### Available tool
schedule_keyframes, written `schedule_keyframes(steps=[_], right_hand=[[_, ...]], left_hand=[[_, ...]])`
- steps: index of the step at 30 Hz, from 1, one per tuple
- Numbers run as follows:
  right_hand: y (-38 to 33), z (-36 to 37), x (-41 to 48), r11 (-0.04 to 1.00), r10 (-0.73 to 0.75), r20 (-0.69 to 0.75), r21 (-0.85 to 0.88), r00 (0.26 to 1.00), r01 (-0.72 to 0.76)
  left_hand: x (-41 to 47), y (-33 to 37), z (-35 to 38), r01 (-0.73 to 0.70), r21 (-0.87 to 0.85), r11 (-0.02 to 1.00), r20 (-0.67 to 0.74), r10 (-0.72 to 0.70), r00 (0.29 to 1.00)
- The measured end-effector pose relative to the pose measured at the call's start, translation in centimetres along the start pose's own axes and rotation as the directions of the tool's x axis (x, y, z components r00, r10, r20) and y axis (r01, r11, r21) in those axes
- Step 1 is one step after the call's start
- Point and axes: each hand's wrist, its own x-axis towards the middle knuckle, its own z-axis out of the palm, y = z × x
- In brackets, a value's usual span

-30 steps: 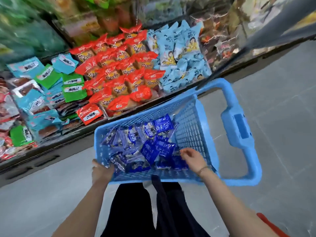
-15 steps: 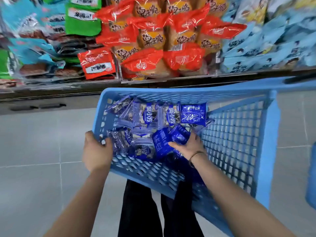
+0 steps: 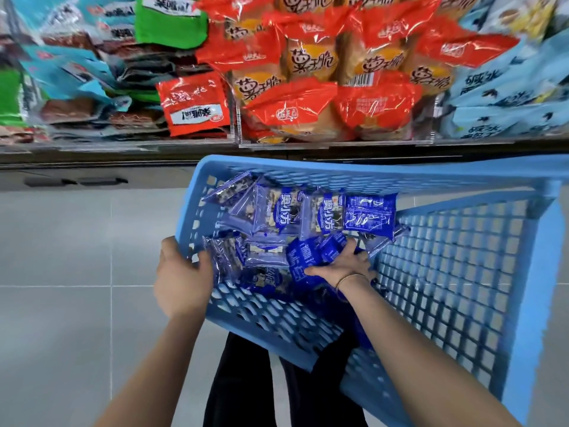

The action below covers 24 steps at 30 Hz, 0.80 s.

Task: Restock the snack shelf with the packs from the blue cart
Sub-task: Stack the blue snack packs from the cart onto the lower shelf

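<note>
The blue cart (image 3: 462, 272), a perforated plastic basket, sits tilted in front of the snack shelf (image 3: 277, 147). Several dark blue snack packs (image 3: 369, 215) lie piled at its far left end. My left hand (image 3: 181, 278) grips the cart's near left rim, fingers curled over the edge. My right hand (image 3: 341, 266) is inside the cart, fingers closed around a few blue packs (image 3: 303, 257).
The shelf holds red and orange bags (image 3: 314, 63) in the middle, a red pack (image 3: 194, 103) to their left, green and teal packs (image 3: 77, 72) at left, pale blue bags (image 3: 508, 97) at right. Grey tiled floor (image 3: 77, 303) lies to the left. My dark trousers (image 3: 246, 380) show below the cart.
The view has dropped and closed in on the cart and lower shelf. My right hand has pushed deeper into the packs and closed on some. My left hand has stayed on the rim.
</note>
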Motion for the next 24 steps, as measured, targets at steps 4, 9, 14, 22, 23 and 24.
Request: schedule_keyframes(steps=[4, 9, 14, 22, 23, 24], right_hand=[[-0.2, -0.2, -0.2, 0.995, -0.046, -0.024, 0.086, 0.999, 0.048], [0.3, -1.2, -0.3, 0.982, -0.114, -0.046, 0.145, 0.992, 0.119], [-0.9, -1.0, -0.6, 0.995, -0.071, 0.006, 0.067, 0.997, 0.070], [0.0, -2.0, -1.5, 0.928, -0.067, 0.163, 0.373, 0.984, 0.001], [0.5, -2.3, -2.1, 0.920, -0.073, 0.168, 0.392, 0.983, 0.001], [1.0, -2.7, -2.7, 0.904, -0.078, 0.168, 0.427, 0.983, -0.001]], left_hand=[[0.0, 0.0, -0.1, -0.008, -0.007, 1.000, 0.004, 0.008, 1.000], [-0.1, 0.3, -0.3, -0.017, -0.004, 1.000, 0.000, 0.017, 1.000], [-0.1, 0.5, -0.6, -0.028, -0.008, 1.000, -0.001, 0.028, 1.000], [-0.3, 0.7, -0.9, -0.033, -0.039, 0.999, 0.022, 0.034, 0.999], [-0.3, 0.9, -1.1, -0.040, -0.053, 0.998, 0.028, 0.042, 0.999], [-0.4, 1.2, -1.4, -0.053, -0.066, 0.996, 0.035, 0.055, 0.998]])
